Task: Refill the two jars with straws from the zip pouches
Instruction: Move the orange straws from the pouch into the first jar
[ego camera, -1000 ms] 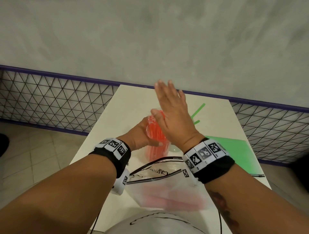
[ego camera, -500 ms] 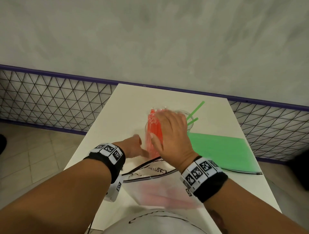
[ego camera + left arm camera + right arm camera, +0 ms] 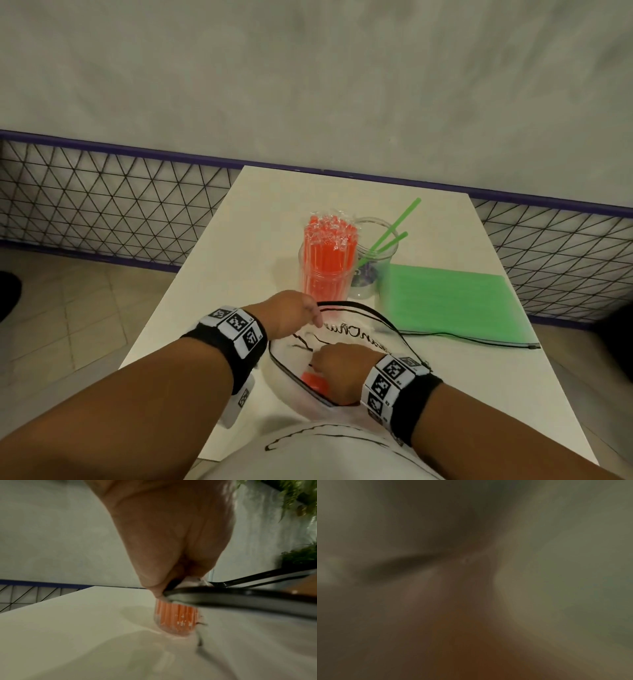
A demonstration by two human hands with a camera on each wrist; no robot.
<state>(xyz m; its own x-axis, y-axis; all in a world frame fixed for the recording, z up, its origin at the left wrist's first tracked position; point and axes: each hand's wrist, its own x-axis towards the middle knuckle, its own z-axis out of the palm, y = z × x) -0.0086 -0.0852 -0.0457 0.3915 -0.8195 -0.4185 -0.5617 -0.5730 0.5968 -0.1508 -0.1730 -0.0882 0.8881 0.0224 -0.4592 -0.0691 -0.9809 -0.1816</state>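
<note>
A clear jar packed with wrapped red straws stands mid-table. Beside it on the right, a second clear jar holds two green straws. In front of them lies a clear zip pouch, its black rim gaping open. My left hand pinches the far-left part of that rim, just in front of the red jar. My right hand is inside the pouch, fingers curled down on a bunch of red straws. The right wrist view is dark and blurred.
A zip pouch of green straws lies flat to the right of the jars. The white table ends at a purple-railed mesh fence and a grey wall. A tiled floor lies to the left.
My right hand left the top of the red straws in the jar and went down into the clear pouch. My left hand let go of the jar and took the pouch rim.
</note>
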